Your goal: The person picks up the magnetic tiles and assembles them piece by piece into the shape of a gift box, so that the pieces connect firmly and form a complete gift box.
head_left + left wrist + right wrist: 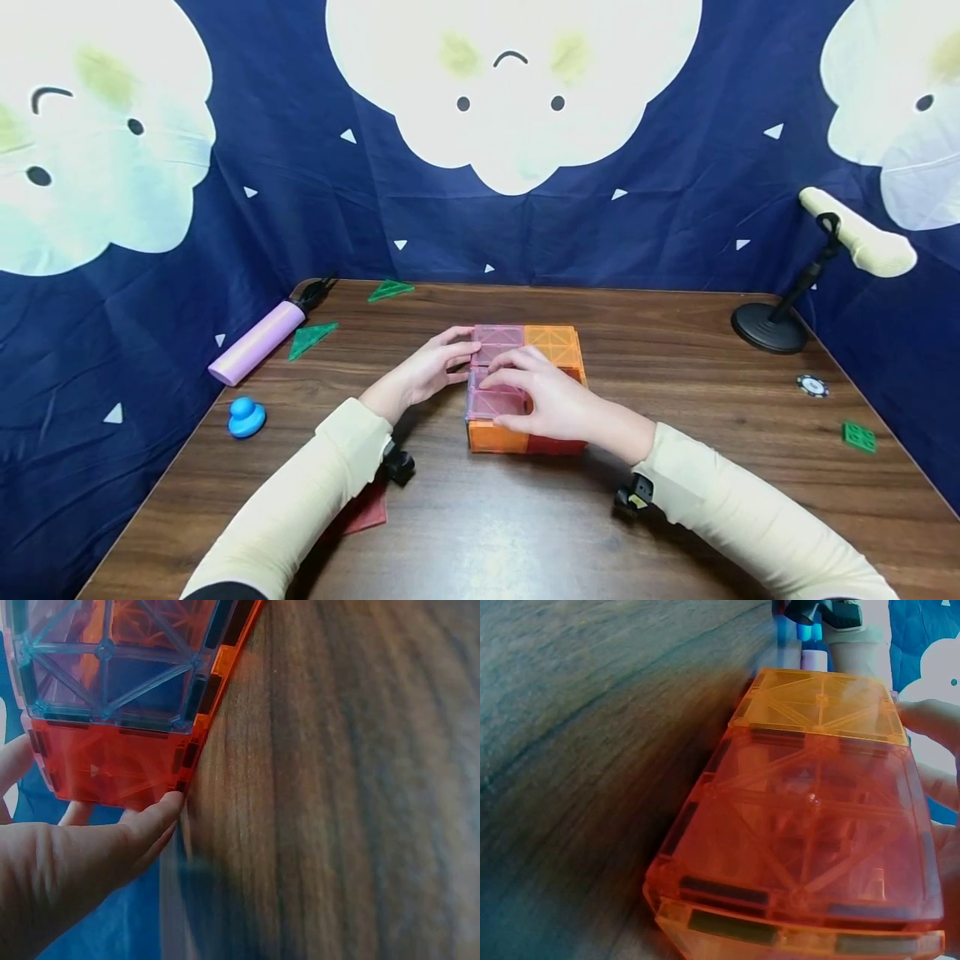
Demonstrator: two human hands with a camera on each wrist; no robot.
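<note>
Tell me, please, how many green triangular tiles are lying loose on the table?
2. One green triangular tile lies near the table's far edge; the other green triangle lies beside the lilac cylinder. More could be hidden under the arms.
</note>
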